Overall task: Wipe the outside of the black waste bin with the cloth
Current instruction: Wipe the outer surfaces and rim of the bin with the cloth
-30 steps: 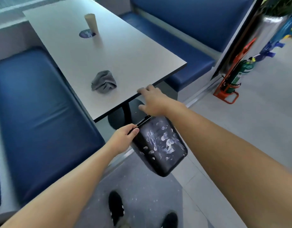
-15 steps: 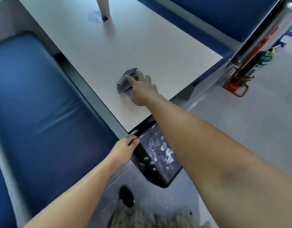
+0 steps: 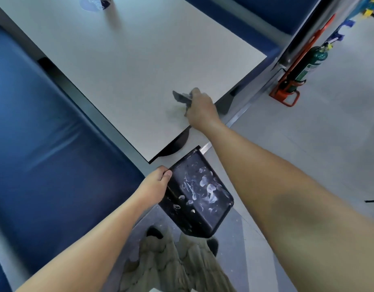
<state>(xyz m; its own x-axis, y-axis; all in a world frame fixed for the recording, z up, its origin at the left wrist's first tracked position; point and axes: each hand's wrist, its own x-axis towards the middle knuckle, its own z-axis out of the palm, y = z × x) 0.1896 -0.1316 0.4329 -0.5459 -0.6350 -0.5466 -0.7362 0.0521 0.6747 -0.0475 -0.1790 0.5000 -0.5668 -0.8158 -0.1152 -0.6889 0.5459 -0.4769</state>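
Observation:
The black waste bin (image 3: 199, 199) hangs tilted below the table's near corner, its side smeared with white marks. My left hand (image 3: 155, 184) grips its upper left rim. The grey cloth (image 3: 180, 97) is bunched in my right hand (image 3: 201, 110), just above the tabletop near its front edge. Only a crumpled end of the cloth sticks out past my fingers.
The grey table (image 3: 127, 66) fills the middle, with a blue bench seat (image 3: 40, 144) on its left. A green fire extinguisher (image 3: 306, 66) in an orange stand sits on the floor at right. My legs and shoes show below the bin.
My right hand went from the bin's rim to the cloth on the table, closed on it and drew it back toward the table's front edge. My left hand kept hold of the bin.

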